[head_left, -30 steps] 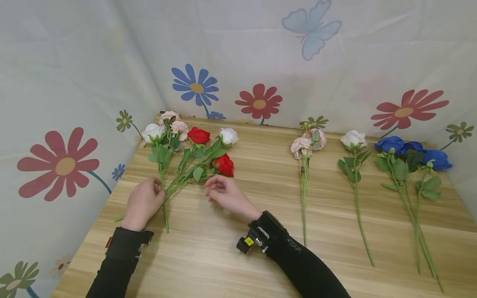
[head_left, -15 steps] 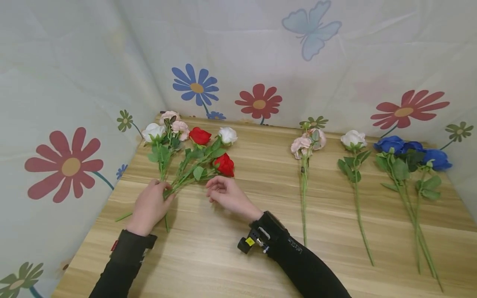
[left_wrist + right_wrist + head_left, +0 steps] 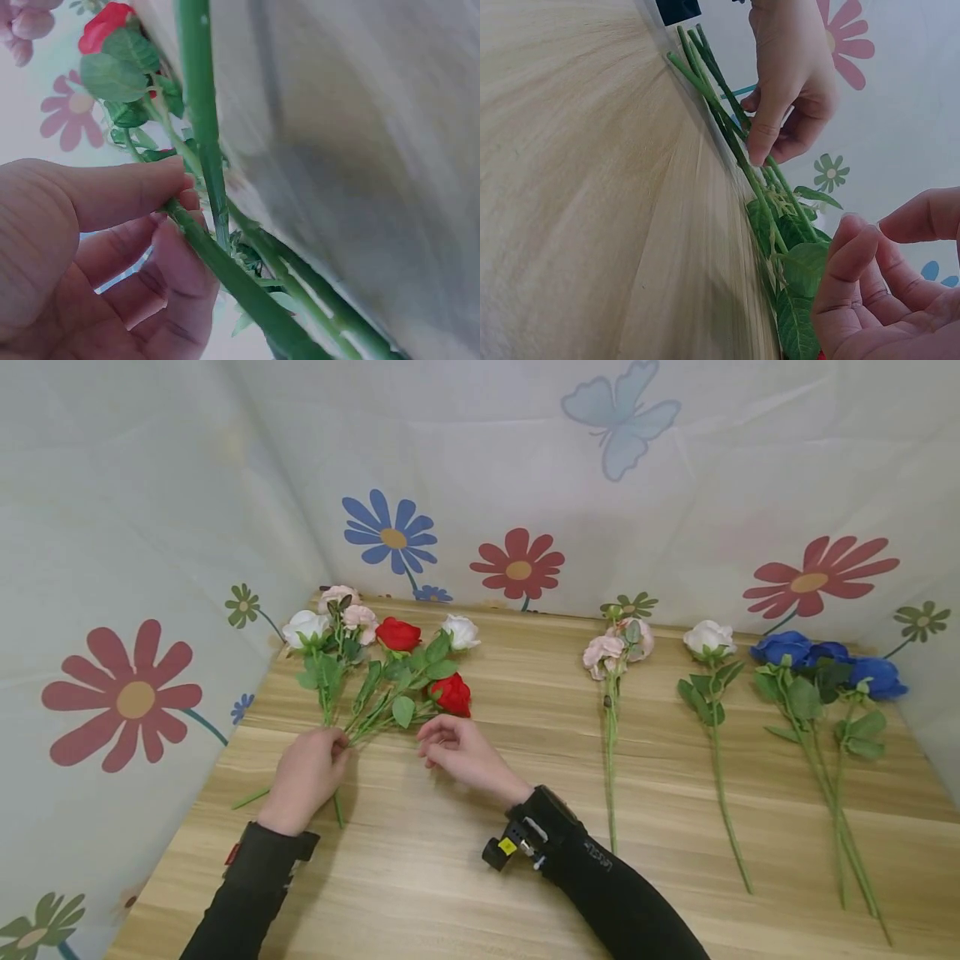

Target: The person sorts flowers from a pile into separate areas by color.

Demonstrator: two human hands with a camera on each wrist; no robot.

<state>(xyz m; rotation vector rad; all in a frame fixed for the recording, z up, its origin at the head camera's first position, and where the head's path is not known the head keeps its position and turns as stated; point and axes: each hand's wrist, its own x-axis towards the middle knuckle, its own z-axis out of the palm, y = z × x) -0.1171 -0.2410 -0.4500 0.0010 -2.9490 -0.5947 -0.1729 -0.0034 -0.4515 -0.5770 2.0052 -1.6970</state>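
Observation:
My left hand [image 3: 306,777] pinches a green flower stem [image 3: 232,274] between thumb and fingers, low over the table; other stems cross beside it. These belong to the left group of artificial flowers: a red rose [image 3: 398,634], a second red rose [image 3: 452,695], a white rose [image 3: 461,632], another white rose [image 3: 306,629] and pale pink blooms [image 3: 359,618]. Which bloom the pinched stem carries, I cannot tell. My right hand [image 3: 472,760] hovers just below the lower red rose, fingers loosely bent. In the right wrist view, nothing lies between its fingers.
On the right side of the wooden table [image 3: 435,877] lie a pink flower stem [image 3: 611,760], a white rose [image 3: 708,639] and several blue roses [image 3: 783,649]. A printed cloth curtain [image 3: 465,460] stands along the back and left edges.
My left hand has shifted a little right from the left white rose's stem to the crossing stems and pinches there. The right stems moved slightly; my right hand stays almost still.

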